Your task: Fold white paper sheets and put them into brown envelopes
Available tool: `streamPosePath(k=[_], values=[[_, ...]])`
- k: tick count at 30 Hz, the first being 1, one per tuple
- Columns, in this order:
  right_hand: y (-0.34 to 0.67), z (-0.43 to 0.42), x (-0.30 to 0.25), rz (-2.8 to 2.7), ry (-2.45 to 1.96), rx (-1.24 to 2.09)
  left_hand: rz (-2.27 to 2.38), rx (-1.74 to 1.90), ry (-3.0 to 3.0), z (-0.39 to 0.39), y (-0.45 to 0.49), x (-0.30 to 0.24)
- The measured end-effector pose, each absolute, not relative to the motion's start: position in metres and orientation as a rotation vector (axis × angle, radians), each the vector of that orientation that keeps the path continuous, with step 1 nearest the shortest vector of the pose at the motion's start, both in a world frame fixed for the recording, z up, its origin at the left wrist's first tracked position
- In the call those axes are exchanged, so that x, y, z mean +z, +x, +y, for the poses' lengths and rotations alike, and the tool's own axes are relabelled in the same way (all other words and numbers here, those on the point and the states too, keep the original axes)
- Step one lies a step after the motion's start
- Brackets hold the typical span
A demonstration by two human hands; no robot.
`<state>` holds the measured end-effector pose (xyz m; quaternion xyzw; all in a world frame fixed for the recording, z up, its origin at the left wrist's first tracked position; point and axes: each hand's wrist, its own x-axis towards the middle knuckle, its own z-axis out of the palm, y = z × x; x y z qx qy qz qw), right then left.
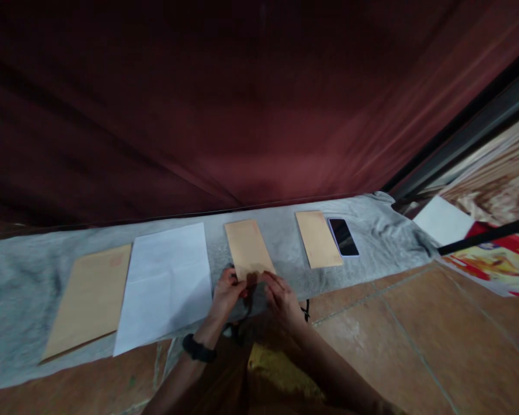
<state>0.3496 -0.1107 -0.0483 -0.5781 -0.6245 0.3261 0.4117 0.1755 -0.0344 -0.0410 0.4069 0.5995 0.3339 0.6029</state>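
A small tan envelope [247,248] lies on a grey cloth [21,276] spread along the floor. My left hand [227,293] and my right hand [281,297] both sit at its near edge, fingers curled and pinching its two near corners. A black band is on my left wrist. To the left lie a white sheet of paper [166,282] and a large tan envelope [90,297]. Another small tan envelope [318,238] lies to the right, with a black phone [343,236] beside it.
A dark red curtain [242,104] hangs behind the cloth. Brown floor tiles [415,334] lie in front. At the far right are a white sheet [443,220], a red and yellow printed sheet [497,259] and a dark bar [484,235] across it.
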Motion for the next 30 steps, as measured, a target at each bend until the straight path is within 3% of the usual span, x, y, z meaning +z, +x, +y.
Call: streamPosePath(k=[3,6,19,24,30], values=[[0.345,-0.109,-0.055,-2.077,-1.523,0.403,1.452,0.719,1.018,-0.036,0.177,-0.043],[0.341,-0.107,-0.063,-2.279,-1.563,0.202,1.512,0.679,1.052,-0.038,0.176,-0.041],[0.364,-0.112,-0.074,-2.163,-1.666,0.131,1.613,0.605,1.132,-0.042,0.175,-0.044],[0.377,-0.109,-0.074,-1.866,-1.615,0.443,1.516,0.791,0.891,-0.042,0.172,-0.045],[0.372,-0.097,-0.052,-0.814,-1.573,1.058,1.253,0.92,0.559,-0.048,0.17,-0.035]])
